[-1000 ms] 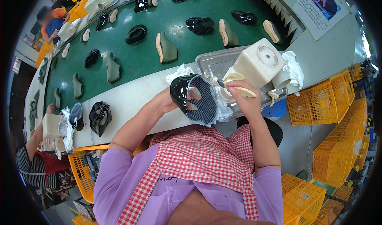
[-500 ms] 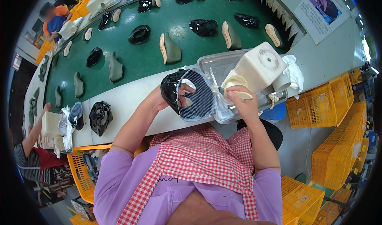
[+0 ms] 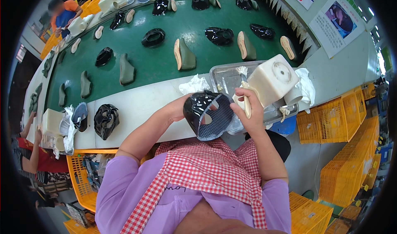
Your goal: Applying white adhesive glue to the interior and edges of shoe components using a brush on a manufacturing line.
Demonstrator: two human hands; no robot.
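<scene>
My left hand point(image 3: 178, 107) is closed on a glossy black shoe upper point(image 3: 198, 105), with some fingers showing through its opening. The upper's blue-grey mesh lining point(image 3: 219, 124) faces up and to the right. In my right hand point(image 3: 253, 110) is a brush with a pale handle point(image 3: 247, 103), its white bristles point(image 3: 242, 70) pointing away from me over a clear plastic tray point(image 3: 216, 69). The right fingertips are close to the upper's right edge; whether they touch it I cannot tell. A cream, square-sided container point(image 3: 276, 79) lies tilted in the tray.
A crumpled white cloth point(image 3: 193, 85) lies left of the tray, another black upper point(image 3: 106, 122) farther left. Shoe uppers and green wedge-shaped pieces point(image 3: 184, 56) sit on the green belt point(image 3: 157, 66). Yellow crates point(image 3: 331, 120) stand at right. Other people are at far left.
The upper has come nearer my body and to the right. The brush has left the lining and swung round, bristles now pointing away. The white cloth behind the upper has come into view.
</scene>
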